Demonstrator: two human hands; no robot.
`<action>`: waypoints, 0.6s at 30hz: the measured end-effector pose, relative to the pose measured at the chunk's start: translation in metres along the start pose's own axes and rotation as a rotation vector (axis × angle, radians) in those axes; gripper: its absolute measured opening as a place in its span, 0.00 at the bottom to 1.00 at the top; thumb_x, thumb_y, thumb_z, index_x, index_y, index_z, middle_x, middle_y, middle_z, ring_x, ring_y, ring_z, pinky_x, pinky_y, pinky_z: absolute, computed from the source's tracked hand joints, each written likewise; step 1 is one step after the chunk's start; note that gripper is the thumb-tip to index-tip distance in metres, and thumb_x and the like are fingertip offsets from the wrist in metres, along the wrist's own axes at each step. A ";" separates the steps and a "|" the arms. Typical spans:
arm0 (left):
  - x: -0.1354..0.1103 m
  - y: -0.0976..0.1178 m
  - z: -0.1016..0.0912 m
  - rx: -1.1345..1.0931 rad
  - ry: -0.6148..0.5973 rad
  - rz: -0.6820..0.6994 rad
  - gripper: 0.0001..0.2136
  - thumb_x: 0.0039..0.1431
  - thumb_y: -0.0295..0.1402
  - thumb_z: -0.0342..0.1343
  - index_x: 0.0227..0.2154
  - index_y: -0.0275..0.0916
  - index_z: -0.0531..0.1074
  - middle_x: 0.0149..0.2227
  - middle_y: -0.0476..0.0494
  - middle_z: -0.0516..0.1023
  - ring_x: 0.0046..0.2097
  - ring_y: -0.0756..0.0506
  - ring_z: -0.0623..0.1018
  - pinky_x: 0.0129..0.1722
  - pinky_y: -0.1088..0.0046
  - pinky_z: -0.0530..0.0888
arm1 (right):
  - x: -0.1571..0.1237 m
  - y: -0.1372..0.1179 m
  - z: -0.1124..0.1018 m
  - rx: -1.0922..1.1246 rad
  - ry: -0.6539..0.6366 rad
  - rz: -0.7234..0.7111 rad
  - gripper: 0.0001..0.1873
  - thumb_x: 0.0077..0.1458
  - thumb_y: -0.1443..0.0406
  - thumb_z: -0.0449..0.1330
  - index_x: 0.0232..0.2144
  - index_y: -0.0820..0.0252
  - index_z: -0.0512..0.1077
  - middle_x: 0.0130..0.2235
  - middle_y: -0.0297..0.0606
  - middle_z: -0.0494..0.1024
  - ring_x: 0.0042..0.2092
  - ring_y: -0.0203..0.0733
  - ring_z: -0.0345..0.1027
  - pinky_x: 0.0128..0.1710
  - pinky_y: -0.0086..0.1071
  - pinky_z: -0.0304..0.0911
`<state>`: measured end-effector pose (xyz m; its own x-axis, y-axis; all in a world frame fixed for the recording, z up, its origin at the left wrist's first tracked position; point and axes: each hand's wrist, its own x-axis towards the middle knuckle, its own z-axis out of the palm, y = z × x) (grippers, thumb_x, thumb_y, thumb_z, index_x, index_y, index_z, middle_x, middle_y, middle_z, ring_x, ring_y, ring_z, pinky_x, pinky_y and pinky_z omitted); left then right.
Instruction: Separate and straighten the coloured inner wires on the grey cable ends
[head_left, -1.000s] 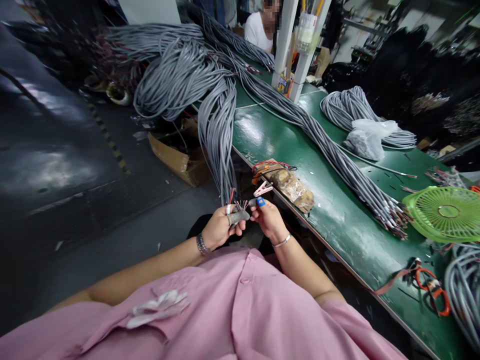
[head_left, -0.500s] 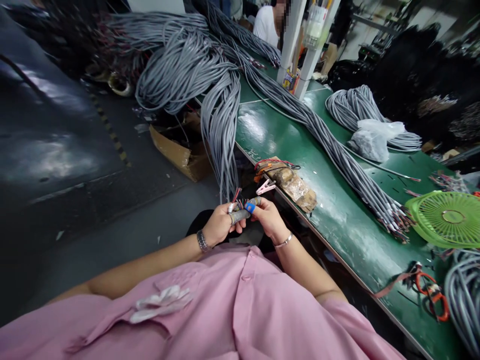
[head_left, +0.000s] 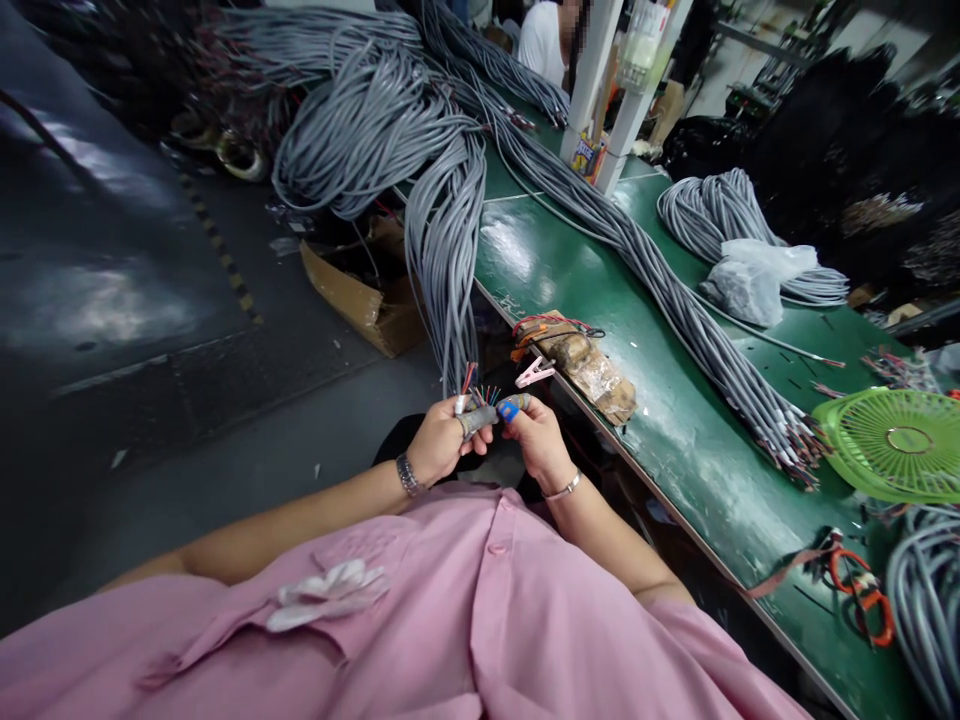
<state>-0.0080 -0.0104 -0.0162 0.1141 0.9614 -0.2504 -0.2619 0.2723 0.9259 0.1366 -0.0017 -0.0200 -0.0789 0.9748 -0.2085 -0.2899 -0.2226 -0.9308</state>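
Observation:
My left hand (head_left: 439, 447) is closed on the end of a grey cable (head_left: 450, 340) that hangs off the green bench, its thumb in a grey finger cot. Thin coloured wires (head_left: 480, 393) fan out of the cable end between my hands. My right hand (head_left: 534, 436) pinches at those wires, with blue tape on one fingertip. Both hands are held low, just off the bench's near edge, above my lap.
The green bench (head_left: 660, 420) carries long bundles of grey cables (head_left: 675, 300), a taped wooden block with a pink clip (head_left: 581, 365), a green fan grille (head_left: 892, 440), a plastic bag (head_left: 746, 280) and orange loops (head_left: 859, 590). A cardboard box (head_left: 360, 295) sits on the floor. Another person (head_left: 551, 40) sits far back.
My right hand's fingers shifted slightly along the wire ends, the blue-taped finger moving left. The view tilted a little. My left hand kept its hold.

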 end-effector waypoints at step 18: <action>0.004 0.028 -0.002 0.009 -0.175 -0.037 0.11 0.48 0.38 0.62 0.25 0.33 0.72 0.14 0.51 0.70 0.12 0.54 0.64 0.10 0.81 0.57 | 0.021 -0.006 -0.032 0.319 -0.033 0.075 0.27 0.51 0.44 0.57 0.34 0.62 0.74 0.30 0.35 0.73 0.25 0.29 0.61 0.24 0.25 0.65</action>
<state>-0.0166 0.0010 0.0087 0.2890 0.9287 -0.2324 -0.2458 0.3066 0.9195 0.1672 0.0210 -0.0283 -0.1404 0.9559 -0.2579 -0.5663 -0.2912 -0.7710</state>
